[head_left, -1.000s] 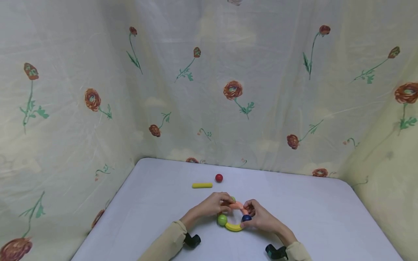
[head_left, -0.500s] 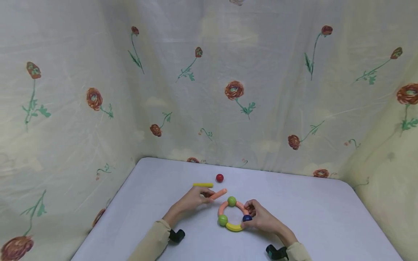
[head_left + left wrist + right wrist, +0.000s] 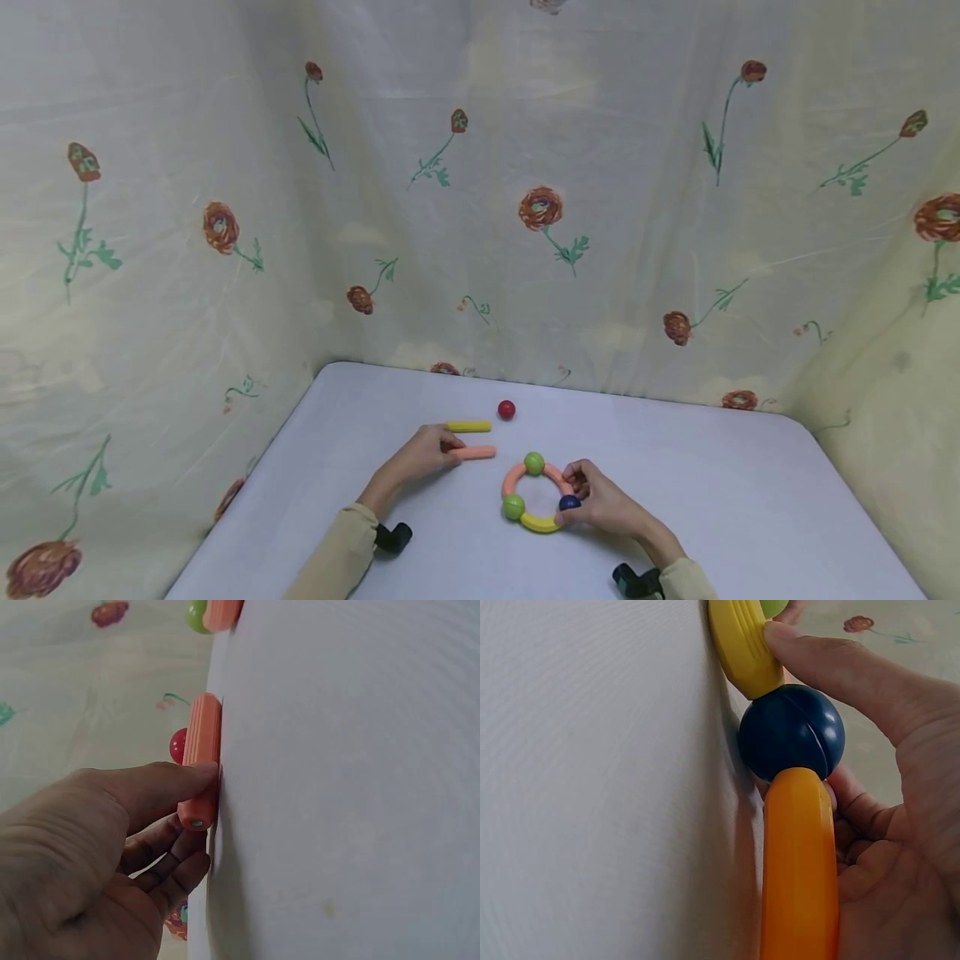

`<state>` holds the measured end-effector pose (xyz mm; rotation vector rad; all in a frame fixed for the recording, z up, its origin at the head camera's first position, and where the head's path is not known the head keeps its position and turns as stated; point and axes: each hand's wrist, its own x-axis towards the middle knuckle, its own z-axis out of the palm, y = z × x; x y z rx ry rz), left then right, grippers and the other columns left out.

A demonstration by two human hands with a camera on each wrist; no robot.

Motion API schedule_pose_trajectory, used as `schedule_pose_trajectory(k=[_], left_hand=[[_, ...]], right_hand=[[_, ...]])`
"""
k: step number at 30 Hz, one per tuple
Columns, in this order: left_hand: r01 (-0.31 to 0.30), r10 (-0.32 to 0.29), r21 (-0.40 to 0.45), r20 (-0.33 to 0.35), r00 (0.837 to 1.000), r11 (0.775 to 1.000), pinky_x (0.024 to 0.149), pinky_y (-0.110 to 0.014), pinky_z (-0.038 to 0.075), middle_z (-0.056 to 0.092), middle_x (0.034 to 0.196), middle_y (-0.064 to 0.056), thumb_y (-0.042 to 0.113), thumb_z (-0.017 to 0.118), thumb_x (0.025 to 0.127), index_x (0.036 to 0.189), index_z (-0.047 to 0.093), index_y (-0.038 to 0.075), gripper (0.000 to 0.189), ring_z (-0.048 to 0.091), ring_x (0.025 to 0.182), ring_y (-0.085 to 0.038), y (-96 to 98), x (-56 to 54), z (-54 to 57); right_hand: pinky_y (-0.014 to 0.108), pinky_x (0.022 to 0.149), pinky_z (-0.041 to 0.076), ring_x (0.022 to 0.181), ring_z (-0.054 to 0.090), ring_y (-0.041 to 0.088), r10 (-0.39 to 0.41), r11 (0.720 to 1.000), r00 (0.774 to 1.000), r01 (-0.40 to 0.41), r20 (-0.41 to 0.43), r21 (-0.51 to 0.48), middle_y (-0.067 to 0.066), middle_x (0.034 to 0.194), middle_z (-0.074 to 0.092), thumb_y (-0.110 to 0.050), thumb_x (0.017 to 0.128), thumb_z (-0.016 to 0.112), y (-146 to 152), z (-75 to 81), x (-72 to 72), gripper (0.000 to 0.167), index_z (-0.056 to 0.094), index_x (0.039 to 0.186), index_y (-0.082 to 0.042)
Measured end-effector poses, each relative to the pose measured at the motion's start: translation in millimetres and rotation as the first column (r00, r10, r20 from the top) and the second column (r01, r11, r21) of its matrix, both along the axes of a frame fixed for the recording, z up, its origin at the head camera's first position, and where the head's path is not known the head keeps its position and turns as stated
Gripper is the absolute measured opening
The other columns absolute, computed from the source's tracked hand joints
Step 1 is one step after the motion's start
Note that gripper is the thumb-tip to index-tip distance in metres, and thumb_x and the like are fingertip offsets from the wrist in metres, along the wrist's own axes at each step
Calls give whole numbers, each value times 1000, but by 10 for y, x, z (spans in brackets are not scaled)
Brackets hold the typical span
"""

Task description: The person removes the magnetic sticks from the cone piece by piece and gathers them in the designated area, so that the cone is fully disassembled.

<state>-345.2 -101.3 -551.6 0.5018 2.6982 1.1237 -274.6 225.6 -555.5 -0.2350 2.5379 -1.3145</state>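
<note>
Ring (image 3: pixel 512 481) of curved rods and balls sits on the white surface (image 3: pixel 697 483), right of centre among the pieces. We see a far green ball (image 3: pixel 535 463), a left green ball (image 3: pixel 513 507), a blue ball (image 3: pixel 569 503) at right and a yellow arc (image 3: pixel 538 524) on the near side.

Change noted: against the frame half a second ago, the loose salmon rod (image 3: pixel 478 452) is farther left and runs level instead of slanting up beside the ring. It now lies near, and roughly parallel to, the yellow rod (image 3: pixel 469 427) on its far side; the red ball (image 3: pixel 507 410) is farther still.

Hands: the left hand (image 3: pixel 420 454) pinches the salmon rod by its left end, close to the surface; we cannot tell whether the rod's full length touches down. The right hand (image 3: pixel 603 502) holds the ring about the blue ball, thumb on the yellow arc. Its fingers hide part of the right side, so the join there is unconfirmed.

Reading: we judge the two hands' work to be separate at this moment, the rod being set aside with the loose pieces and the ring kept steady.
</note>
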Motion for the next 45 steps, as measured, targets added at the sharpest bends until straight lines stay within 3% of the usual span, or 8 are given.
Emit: schedule_pose_trajectory(k=[4,7,10,12,16,20,33,45], left_hand=[[-22,21,-21,-46,999,1000,92,-40,50,62,116,-5,21,74,86,117,69,8,34,56,107,-20,66,46,39],[-59,62,41,-79,995,997,89,-39,51,61,119,-9,31,73,86,126,62,8,48,57,108,-22,215,133,100],[-68,74,134,-44,996,989,88,-40,51,61,122,-10,36,72,86,130,58,9,53,57,108,-24,434,270,157],[-38,39,145,-4,999,989,91,-43,49,58,126,-10,38,72,86,133,54,9,59,56,112,-25,584,377,180],[44,-46,27,84,995,999,99,-46,46,49,131,-10,46,76,79,141,44,8,79,51,117,-24,824,569,172],[78,-71,-88,85,994,993,103,-44,44,42,133,-11,52,80,72,143,41,6,93,46,118,-22,964,670,113],[49,-44,-157,35,998,986,102,-42,44,42,132,-9,51,84,68,140,45,6,93,45,117,-22,1028,718,86],[54,-51,-178,24,998,983,102,-43,43,42,133,-9,52,83,68,140,45,7,93,44,119,-23,1030,723,83]], right_hand=[[31,82,47,96,51,20,5,1000,1000,-5,6,-5,10,109,51,-28,64,90,4,12,5,76,45,119,-4],[31,83,47,98,50,21,31,999,999,-30,28,-24,10,111,51,-29,67,88,37,28,10,74,44,121,-4],[31,86,46,102,51,22,87,994,994,-83,59,-70,12,116,51,-27,74,83,110,42,10,69,43,125,-4],[32,88,47,106,52,23,133,986,988,-124,79,-110,13,120,50,-24,79,79,176,56,9,65,42,127,-4],[29,92,48,114,51,24,217,966,972,-201,86,-160,15,125,49,-16,83,73,309,76,-4,58,41,129,-1],[24,85,47,106,51,22,263,957,962,-251,72,-143,13,119,52,-8,81,71,404,90,-22,53,44,125,2],[25,65,39,83,48,19,273,962,956,-274,108,-6,4,89,56,-13,81,75,476,145,-21,28,60,103,-5],[23,69,44,85,51,18,302,953,952,-303,61,20,3,95,62,-14,83,73,572,119,-41,23,65,103,-7]])
